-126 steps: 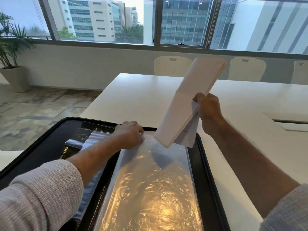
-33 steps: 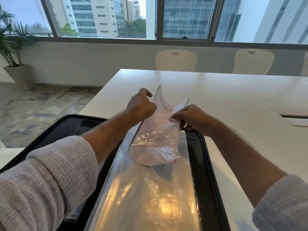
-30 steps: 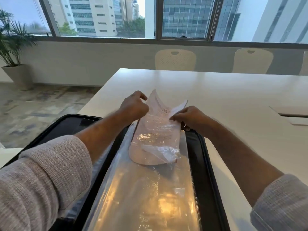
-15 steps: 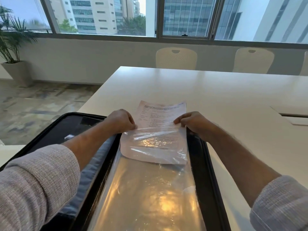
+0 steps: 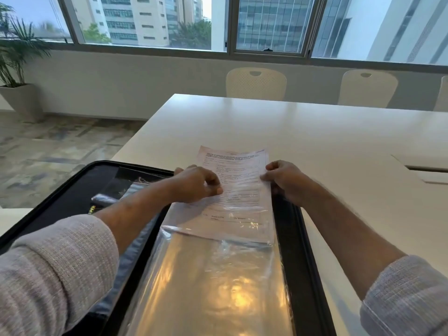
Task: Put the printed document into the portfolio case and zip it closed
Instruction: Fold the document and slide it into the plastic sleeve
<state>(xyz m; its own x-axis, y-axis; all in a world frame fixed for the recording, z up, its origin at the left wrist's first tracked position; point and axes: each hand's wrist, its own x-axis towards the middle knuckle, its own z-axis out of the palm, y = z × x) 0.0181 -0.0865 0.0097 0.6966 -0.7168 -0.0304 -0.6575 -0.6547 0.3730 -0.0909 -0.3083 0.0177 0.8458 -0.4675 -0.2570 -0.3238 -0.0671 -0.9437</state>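
The black portfolio case (image 5: 301, 251) lies open on the white table, its clear plastic sleeve (image 5: 218, 282) facing up and glaring with reflected light. The printed document (image 5: 238, 190) lies flat with its lower half inside the sleeve's far mouth and its upper half sticking out onto the table. My left hand (image 5: 196, 184) pinches the document and sleeve at the left edge. My right hand (image 5: 283, 181) grips the document's right edge beside the case rim.
The white table (image 5: 315, 137) stretches ahead and to the right, with a cable hatch (image 5: 429, 172) at the right. Cream chairs (image 5: 255, 82) stand along the far side under the windows. A potted plant (image 5: 17, 69) stands on the floor at left.
The document was curled upright between my hands; it now lies flat and has slid deeper into the sleeve. Both hands have moved down and slightly apart along its edges.
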